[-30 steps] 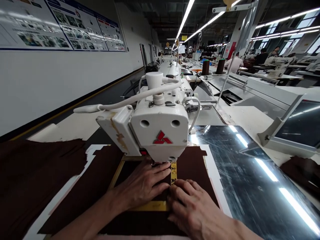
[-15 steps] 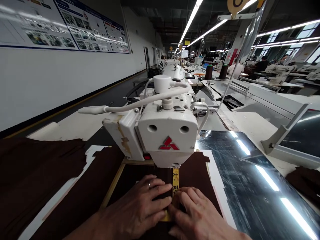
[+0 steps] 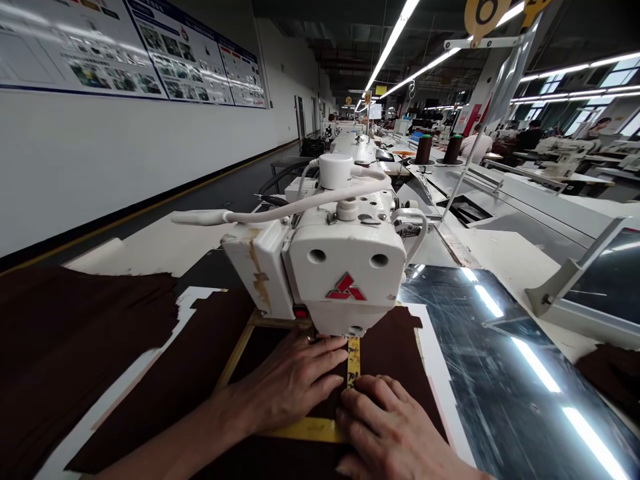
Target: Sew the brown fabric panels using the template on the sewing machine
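Currently resting the left hand [image 3: 295, 380], open and palm down, on brown cloth [image 3: 390, 360] beside a lengthwise yellow strip [image 3: 354, 363]. Bending the fingers of the right hand [image 3: 387, 420] over the near end of that strip; cannot tell about any pinch underneath. Notice also a crosswise yellow strip [image 3: 310, 429] nearer, running between the two wrists, and a white sheet [image 3: 445, 373] showing along the right edge of the cloth.

See the white sewing machine [image 3: 350, 253] looming just beyond the hands, with a pale cable [image 3: 300, 205] slung across the top. To the right, find a scratched, shiny plate [image 3: 500, 380] and a tilted dark screen [image 3: 607, 277]; to the left, a loose heap of dark fabric [image 3: 90, 313]. Farther off, spot thread cones [image 3: 423, 150], and on the left wall, poster boards [image 3: 195, 57].

Cannot see the needle, hidden by machine and left hand. Cannot read the dark writing on the lengthwise strip. Lose the near edge of the cloth below the view, and the top of the round numbered sign [image 3: 486, 19] above. Can barely make out distant people at far right.
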Demonstrator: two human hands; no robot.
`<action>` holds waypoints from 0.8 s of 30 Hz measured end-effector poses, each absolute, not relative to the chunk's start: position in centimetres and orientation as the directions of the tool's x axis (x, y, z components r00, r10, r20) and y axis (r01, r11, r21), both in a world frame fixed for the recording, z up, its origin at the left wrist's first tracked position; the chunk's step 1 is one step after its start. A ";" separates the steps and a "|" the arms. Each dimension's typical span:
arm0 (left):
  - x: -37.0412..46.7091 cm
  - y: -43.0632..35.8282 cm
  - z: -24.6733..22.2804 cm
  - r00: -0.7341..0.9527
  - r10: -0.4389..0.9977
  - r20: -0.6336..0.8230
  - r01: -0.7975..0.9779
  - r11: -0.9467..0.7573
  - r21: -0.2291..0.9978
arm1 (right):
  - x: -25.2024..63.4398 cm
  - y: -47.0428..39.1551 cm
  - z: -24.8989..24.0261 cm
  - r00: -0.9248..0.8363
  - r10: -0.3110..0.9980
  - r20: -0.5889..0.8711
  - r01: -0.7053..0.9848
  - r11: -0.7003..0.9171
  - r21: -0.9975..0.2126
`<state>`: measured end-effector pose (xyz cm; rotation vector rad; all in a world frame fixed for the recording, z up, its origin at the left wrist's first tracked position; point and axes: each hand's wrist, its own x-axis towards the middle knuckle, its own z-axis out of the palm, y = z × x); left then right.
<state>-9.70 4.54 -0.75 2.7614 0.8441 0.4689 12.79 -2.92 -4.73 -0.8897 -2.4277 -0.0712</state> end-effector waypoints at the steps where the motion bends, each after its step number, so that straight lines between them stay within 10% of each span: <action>1: -9.8 4.5 -0.7 0.784 0.572 0.240 0.507 -0.814 0.284 | 12.8 -2.9 -4.8 -0.626 0.589 0.511 0.614 0.776 -0.142; 24: -11.2 5.0 -0.8 0.820 0.562 0.110 0.522 -0.812 0.262 | 12.5 -3.1 -3.9 -0.668 0.657 0.349 0.652 0.743 -0.151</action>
